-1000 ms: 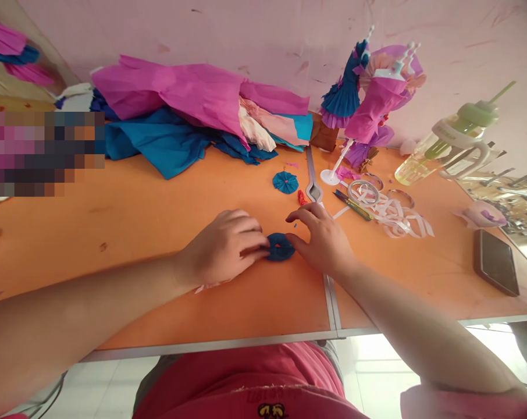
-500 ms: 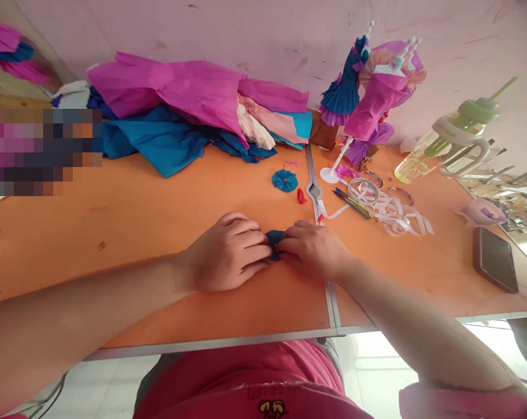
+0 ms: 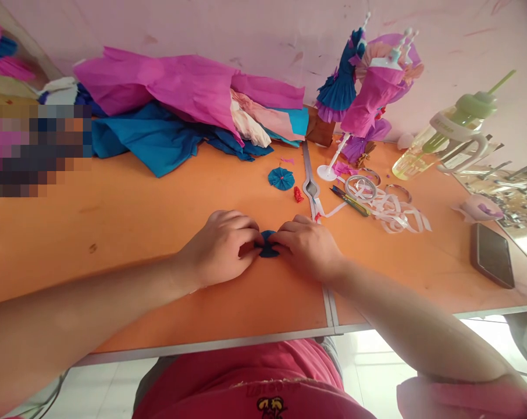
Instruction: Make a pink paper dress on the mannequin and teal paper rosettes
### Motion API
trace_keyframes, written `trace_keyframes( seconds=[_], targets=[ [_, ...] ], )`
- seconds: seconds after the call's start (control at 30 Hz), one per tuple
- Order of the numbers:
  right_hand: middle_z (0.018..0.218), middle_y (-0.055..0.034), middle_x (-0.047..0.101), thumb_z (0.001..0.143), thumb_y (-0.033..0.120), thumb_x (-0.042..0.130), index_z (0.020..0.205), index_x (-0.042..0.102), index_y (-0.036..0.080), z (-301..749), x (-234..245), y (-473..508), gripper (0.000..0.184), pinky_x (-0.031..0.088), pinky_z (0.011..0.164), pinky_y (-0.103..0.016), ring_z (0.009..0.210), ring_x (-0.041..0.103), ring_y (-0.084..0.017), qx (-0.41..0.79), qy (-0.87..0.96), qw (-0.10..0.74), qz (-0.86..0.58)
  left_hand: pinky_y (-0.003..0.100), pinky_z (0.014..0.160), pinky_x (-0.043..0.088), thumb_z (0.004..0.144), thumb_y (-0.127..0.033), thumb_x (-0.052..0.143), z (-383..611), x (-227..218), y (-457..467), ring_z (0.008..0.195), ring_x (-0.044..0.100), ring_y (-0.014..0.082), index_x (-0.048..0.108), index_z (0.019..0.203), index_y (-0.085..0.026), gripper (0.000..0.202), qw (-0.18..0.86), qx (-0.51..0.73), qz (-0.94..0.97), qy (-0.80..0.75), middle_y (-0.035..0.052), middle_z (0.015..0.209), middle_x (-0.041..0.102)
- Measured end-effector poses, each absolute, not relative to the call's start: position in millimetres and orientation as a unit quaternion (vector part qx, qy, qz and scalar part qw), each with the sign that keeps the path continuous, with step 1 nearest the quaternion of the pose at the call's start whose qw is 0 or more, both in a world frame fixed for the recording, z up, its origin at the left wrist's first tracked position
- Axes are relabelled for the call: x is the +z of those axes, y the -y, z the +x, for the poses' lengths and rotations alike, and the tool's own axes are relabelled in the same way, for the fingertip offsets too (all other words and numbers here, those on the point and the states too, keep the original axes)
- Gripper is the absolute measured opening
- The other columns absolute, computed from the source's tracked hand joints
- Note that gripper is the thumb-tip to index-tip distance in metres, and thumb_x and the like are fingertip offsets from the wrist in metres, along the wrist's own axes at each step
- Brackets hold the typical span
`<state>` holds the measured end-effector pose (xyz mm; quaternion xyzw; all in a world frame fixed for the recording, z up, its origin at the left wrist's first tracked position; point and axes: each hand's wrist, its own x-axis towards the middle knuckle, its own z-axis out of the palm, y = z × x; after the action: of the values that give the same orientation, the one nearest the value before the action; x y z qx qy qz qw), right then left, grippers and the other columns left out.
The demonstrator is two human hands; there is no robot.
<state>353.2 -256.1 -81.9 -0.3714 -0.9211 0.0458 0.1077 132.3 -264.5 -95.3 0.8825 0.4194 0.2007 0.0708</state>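
Observation:
A small round piece of blue crepe paper (image 3: 269, 247) lies on the orange table between my two hands. My left hand (image 3: 226, 244) pinches its left edge between thumb and fingers. From the other side my right hand (image 3: 307, 247) has its fingertips closed on the right edge. Parts of the piece are hidden under the fingers. Beyond the hands rests a pleated blue paper rosette (image 3: 281, 178) with a reddish centre. Close to it is a small crumpled red piece (image 3: 298, 194).
Magenta paper (image 3: 171, 81) and blue paper (image 3: 145, 139) are heaped at the back. Doll stands in paper dresses (image 3: 370, 99) rise behind the snips (image 3: 351, 201) and tangled white ribbon (image 3: 398, 212). A drink bottle (image 3: 447, 134) and a phone (image 3: 492, 256) occupy the right side.
My left hand has shifted slightly left and its thumb now shows, exposing more of the blue piece. The whole view has moved a little.

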Motion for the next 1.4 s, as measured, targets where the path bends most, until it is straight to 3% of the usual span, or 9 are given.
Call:
trace_keyframes(
  seconds=[0.23,0.83,1.0,1.1,1.17,1.27,1.4],
  targets=[
    [0.086,-0.0018,0.072,0.094,0.029,0.056,0.103,0.071,0.025,350.8,-77.9,259.6,0.017,0.037,0.064,-0.03,0.082,0.055,-0.019,0.056,0.908,0.116,-0.398,0.04,0.089,0.041,0.086,-0.029,0.059,131.3,-95.9,263.5,0.093,0.062,0.0234,0.071,0.094,-0.023,0.016,0.076,0.204,0.868,-0.446,0.0041,0.094,0.07],
    [0.09,-0.0044,0.067,0.095,0.021,0.053,0.09,0.074,0.024,345.8,-82.7,259.7,0.022,0.033,0.057,-0.03,0.081,0.053,-0.018,0.006,0.917,0.072,-0.392,0.042,0.087,0.039,0.09,-0.028,0.056,128.9,-92.0,261.9,0.093,0.061,0.0233,0.076,0.085,-0.026,0.02,0.028,0.185,0.894,-0.406,0.0034,0.092,0.071],
    [0.103,-0.0044,0.068,0.096,0.022,0.051,0.11,0.072,0.026,359.4,-77.8,251.4,0.026,0.045,0.078,-0.028,0.091,0.059,-0.017,0.095,0.912,0.158,-0.367,0.039,0.087,0.042,0.088,-0.031,0.059,124.5,-95.9,257.1,0.091,0.061,0.022,0.075,0.085,-0.025,0.017,0.068,0.217,0.877,-0.423,0.0038,0.09,0.071],
    [0.123,-0.0065,0.063,0.085,0.009,0.05,0.132,0.058,0.023,365.7,-73.2,248.9,0.049,0.044,0.096,-0.034,0.107,0.057,-0.02,0.136,0.923,0.212,-0.292,0.036,0.085,0.046,0.085,-0.032,0.063,123.0,-95.8,255.0,0.09,0.062,0.0214,0.074,0.086,-0.023,0.014,0.12,0.259,0.851,-0.44,0.0037,0.09,0.071],
    [0.127,-0.0084,0.062,0.079,0.007,0.053,0.134,0.055,0.02,365.7,-72.5,249.1,0.057,0.042,0.101,-0.038,0.112,0.055,-0.022,0.141,0.931,0.21,-0.262,0.036,0.085,0.048,0.084,-0.033,0.064,123.0,-94.4,254.6,0.09,0.063,0.0218,0.074,0.084,-0.022,0.015,0.167,0.271,0.838,-0.443,0.0038,0.088,0.071],
    [0.11,-0.0082,0.069,0.084,0.013,0.057,0.114,0.067,0.019,360.5,-74.3,250.2,0.033,0.044,0.093,-0.035,0.1,0.058,-0.021,0.151,0.918,0.218,-0.296,0.036,0.087,0.051,0.085,-0.038,0.063,123.0,-89.9,255.9,0.094,0.065,0.0231,0.073,0.085,-0.021,0.02,0.264,0.287,0.8,-0.456,0.005,0.092,0.072],
    [0.077,-0.0014,0.069,0.083,0.024,0.064,0.091,0.072,0.018,351.9,-74.5,250.6,0.013,0.043,0.065,-0.024,0.068,0.056,-0.012,0.277,0.814,0.237,-0.454,0.038,0.1,0.049,0.091,-0.049,0.053,122.0,-85.2,258.1,0.118,0.06,0.027,0.065,0.12,-0.02,0.042,0.404,0.348,0.727,-0.433,0.0096,0.124,0.066]
  ],
)
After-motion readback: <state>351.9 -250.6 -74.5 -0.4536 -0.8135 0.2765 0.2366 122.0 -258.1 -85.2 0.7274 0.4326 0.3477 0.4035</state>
